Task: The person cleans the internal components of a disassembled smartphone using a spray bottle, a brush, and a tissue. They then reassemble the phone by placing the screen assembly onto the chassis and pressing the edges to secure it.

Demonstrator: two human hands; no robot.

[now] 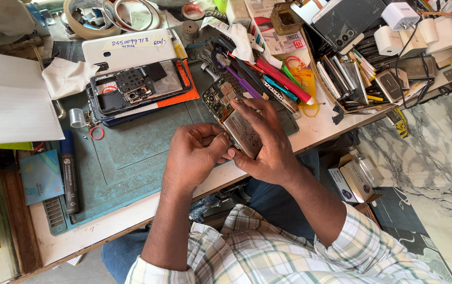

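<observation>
An opened smartphone [229, 113] with its back cover off shows a circuit board at the far end and a silvery battery in the middle. My right hand [268, 144] grips it from the right side, fingers curled over the battery. My left hand [197, 150] pinches at the phone's near edge beside the battery, thumb and fingers closed together. Both hands hover over the green work mat [131, 152] at the bench's front edge.
A second dismantled phone [139, 87] lies on the mat at the back left, beside a white cloth [68, 76]. Tools, tweezers and screwdrivers [268, 79] crowd the back. Phones and chargers [394, 31] pile at the right. A black marker [69, 176] lies left.
</observation>
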